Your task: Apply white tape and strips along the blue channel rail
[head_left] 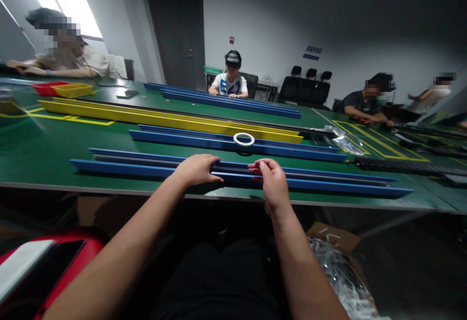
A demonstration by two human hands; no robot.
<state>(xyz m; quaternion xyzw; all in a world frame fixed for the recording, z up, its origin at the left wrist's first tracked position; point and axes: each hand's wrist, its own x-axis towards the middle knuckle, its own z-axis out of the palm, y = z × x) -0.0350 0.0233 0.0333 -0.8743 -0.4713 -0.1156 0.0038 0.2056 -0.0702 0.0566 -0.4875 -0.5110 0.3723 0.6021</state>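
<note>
Two bare hands reach over the nearest blue rail (237, 178), which lies along the near edge of a green table (109, 141). The left hand (199, 168) is unclenched, thumb and fingers parted, hiding part of the rail; contact is unclear. The right hand (274, 178) is half curled; whether it pinches anything cannot be told. Beyond, a white ring (236, 141) sits at another blue rail (175, 139). A red seat (91, 248), lower left, is cut off.
</note>
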